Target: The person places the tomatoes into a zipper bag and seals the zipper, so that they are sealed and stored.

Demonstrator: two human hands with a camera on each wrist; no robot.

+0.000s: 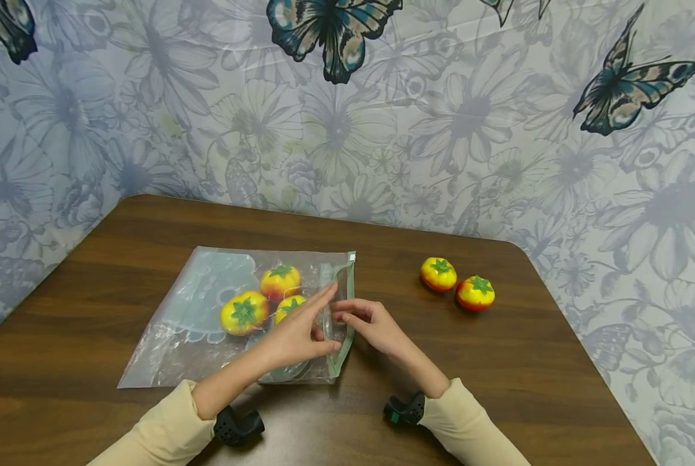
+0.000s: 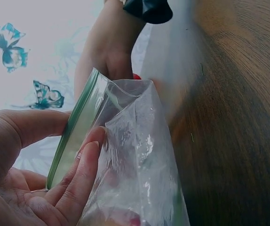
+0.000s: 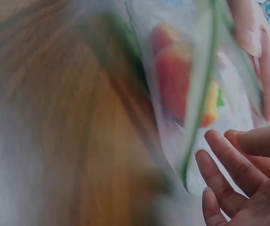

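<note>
A clear zip bag (image 1: 178,349) with a green-edged mouth lies on the table, its opening toward the right. Inside it are several red-and-yellow toy fruits (image 1: 244,313) with green leafy tops. My left hand (image 1: 295,333) reaches over the bag and holds its mouth; in the left wrist view the thumb and fingers lie on either side of the green strip (image 2: 81,125). My right hand (image 1: 373,323) is at the opening, fingertips right by the green edge. Seen in the right wrist view, its fingers (image 3: 224,160) are loosely spread and hold nothing.
Two more toy fruits (image 1: 439,274) stand side by side on the wooden table (image 1: 499,375), right of the bag. Behind the table's far edge hangs a flowered wall covering (image 1: 336,142) with butterflies. A black wrist device (image 1: 238,425) hangs under the left sleeve, another (image 1: 404,410) under the right.
</note>
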